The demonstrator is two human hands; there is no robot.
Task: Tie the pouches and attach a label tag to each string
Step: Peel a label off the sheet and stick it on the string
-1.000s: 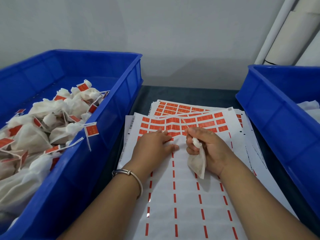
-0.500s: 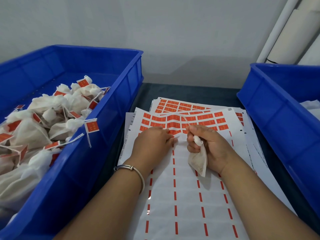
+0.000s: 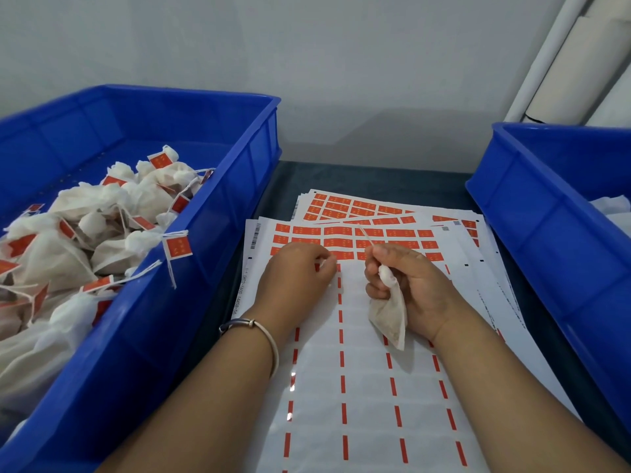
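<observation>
Here, head view: my right grip [image 3: 406, 281] is clenched around the neck of a pouch [image 3: 389, 312], its string [image 3: 366, 236] rising above the fingers. My left grip [image 3: 300, 271] pinches at a label [image 3: 336, 256] on the label sheet [image 3: 368, 387]. Left bin [image 3: 218, 254] holds tagged pouches [image 3: 85, 233].

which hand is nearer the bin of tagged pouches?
Left. The left hand rests on the label sheet, just right of the left blue bin. The right hand, holding a pouch, sits farther right.
</observation>
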